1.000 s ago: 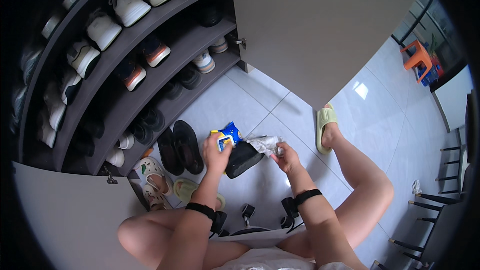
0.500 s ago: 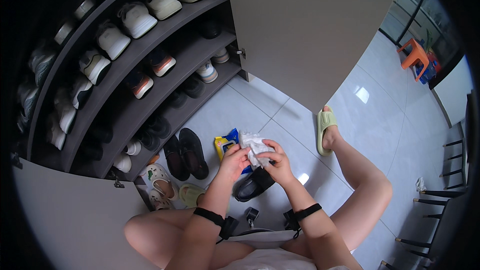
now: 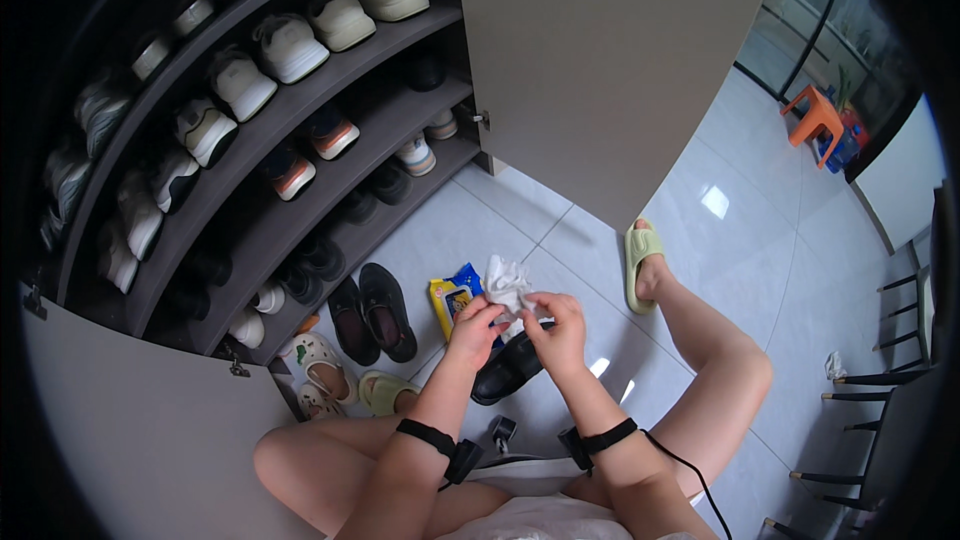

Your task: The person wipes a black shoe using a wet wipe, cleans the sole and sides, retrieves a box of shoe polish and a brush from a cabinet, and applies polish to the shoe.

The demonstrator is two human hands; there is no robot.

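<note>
Between my hands is a crumpled white wet wipe (image 3: 509, 280), bunched upward from the fingertips. My left hand (image 3: 474, 328) pinches its lower left side, and my right hand (image 3: 556, 328) grips it from the right with thumb and fingers. Behind my left hand lies a blue and yellow wipes packet (image 3: 452, 296) on the floor, partly hidden by that hand. Below both hands sits a pair of black shoes (image 3: 503, 372), its right part covered by my right hand. Another black pair (image 3: 385, 315) stands to the left, beside the cabinet.
An open shoe cabinet (image 3: 300, 80) full of shoes fills the left, its grey door (image 3: 610, 70) swung out ahead. White clogs (image 3: 325, 365) stand near its base. My feet wear green slippers (image 3: 640, 270). Chairs (image 3: 890, 420) and an orange stool (image 3: 818, 120) are on the right.
My fingers have shifted on the wipe, which is now bunched more tightly and stands higher above them. My right hand has turned more upright. The whole view has tilted slightly.
</note>
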